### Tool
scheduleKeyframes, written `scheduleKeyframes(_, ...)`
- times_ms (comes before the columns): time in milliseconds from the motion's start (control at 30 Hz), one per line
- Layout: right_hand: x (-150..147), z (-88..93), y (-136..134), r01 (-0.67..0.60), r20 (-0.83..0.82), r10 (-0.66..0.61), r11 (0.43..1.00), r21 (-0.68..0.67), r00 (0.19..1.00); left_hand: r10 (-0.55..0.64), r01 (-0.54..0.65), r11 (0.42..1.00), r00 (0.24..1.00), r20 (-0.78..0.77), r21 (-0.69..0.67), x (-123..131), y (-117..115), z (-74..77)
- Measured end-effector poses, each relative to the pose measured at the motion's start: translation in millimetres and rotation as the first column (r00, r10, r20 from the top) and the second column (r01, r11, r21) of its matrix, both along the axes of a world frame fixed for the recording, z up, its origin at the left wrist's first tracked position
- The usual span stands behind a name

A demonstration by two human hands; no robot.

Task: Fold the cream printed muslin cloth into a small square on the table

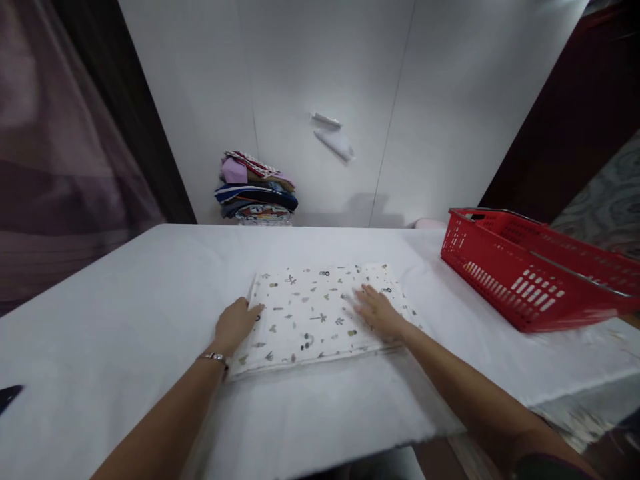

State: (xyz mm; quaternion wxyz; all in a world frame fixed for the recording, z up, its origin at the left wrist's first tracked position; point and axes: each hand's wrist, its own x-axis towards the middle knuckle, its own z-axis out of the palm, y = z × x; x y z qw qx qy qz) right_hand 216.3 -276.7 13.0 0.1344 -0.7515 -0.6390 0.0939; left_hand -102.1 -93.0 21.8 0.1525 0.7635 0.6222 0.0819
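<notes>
Forearms come first, reaching from the near edge of the table (125, 300), with a thin metal bracelet (214, 357) on my left wrist. Both reach for the folded cloth (310, 313), which lies on the white covering around the middle of the table, somewhat closer to the near edge than the far one. It is a flat white rectangle printed with small grey, olive and black leaves and sprigs; the marks are too small to read as letters. Its long axis runs left to right, roughly along the near edge, with the left end turned a little nearer to me.

My left hand (235, 325) sits palm down at the cloth's left short edge, fingers bent onto it; whether they pinch the fabric I cannot tell. My right hand (379, 312) lies flat on the right part of the cloth, fingers spread and clasping nothing.

Further out, a red plastic basket (530, 273) sits at the right edge. A pile of folded clothes (256, 190) is stacked at the far edge against the white wall. Something dark (9, 397) pokes in at the left edge.
</notes>
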Motion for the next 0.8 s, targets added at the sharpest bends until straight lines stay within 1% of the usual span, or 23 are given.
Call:
scheduleKeyframes(67,24,0.7,-2,0.123,0.070,-0.126,0.992,0.040,0.990,0.006,-0.006,1.000,1.000,0.009,0.003,0,-3,-0.7)
scheduleKeyframes(133,48,-5.5,-6,0.236,0.125,-0.237,0.971,0.022,0.963,0.022,-0.023,1.000,1.000,0.020,0.014,1,-6,-1.6)
scheduleKeyframes(200,66,-14.6,-9,0.275,0.123,-0.272,0.961,-0.014,0.955,0.041,-0.041,0.999,0.999,0.022,0.026,1,-8,-2.6)
scheduleKeyframes(267,77,-21.4,-11,0.261,0.053,-0.260,0.965,-0.019,0.964,0.058,-0.059,0.998,0.998,0.025,0.026,1,-10,-2.4)
scheduleKeyframes(300,82,-22.7,-11,0.269,-0.013,-0.269,0.963,0.004,0.963,0.067,-0.068,0.997,0.997,0.032,0.023,1,-11,-1.6)
scheduleKeyframes(333,86,-22.7,-10,0.302,-0.092,-0.298,0.953,0.037,0.950,0.074,-0.075,0.997,0.996,0.041,0.020,1,-11,-0.3)
scheduleKeyframes(400,96,-19.8,-8,0.420,-0.243,-0.389,0.903,0.090,0.889,0.077,-0.079,0.995,0.996,0.043,0.055,2,-12,3.0)
scheduleKeyframes(467,108,-16.1,-6,0.521,-0.326,-0.468,0.848,0.098,0.822,0.028,-0.030,0.987,1.000,0.013,0.156,5,-15,5.2)
scheduleKeyframes(533,119,-13.8,-3,0.557,-0.350,-0.506,0.828,0.058,0.789,-0.064,0.074,0.958,0.997,-0.043,0.276,9,-19,3.6)
scheduleKeyframes(567,123,-13.2,-2,0.564,-0.360,-0.516,0.825,0.032,0.777,-0.118,0.136,0.941,0.990,-0.074,0.311,12,-22,1.1)
scheduleKeyframes(600,126,-12.7,0,0.566,-0.367,-0.525,0.824,0.007,0.768,-0.159,0.183,0.929,0.982,-0.099,0.322,14,-24,-2.4)
scheduleKeyframes(667,130,-11.2,5,0.565,-0.363,-0.539,0.824,-0.040,0.760,-0.204,0.235,0.931,0.970,-0.135,0.281,18,-28,-10.8)
scheduleKeyframes(733,130,-8.2,12,0.560,-0.343,-0.551,0.825,-0.083,0.761,-0.204,0.234,0.945,0.968,-0.149,0.229,19,-31,-18.3)
scheduleKeyframes(800,129,-4.4,18,0.556,-0.314,-0.563,0.822,-0.122,0.764,-0.196,0.226,0.951,0.969,-0.154,0.212,19,-31,-22.7)
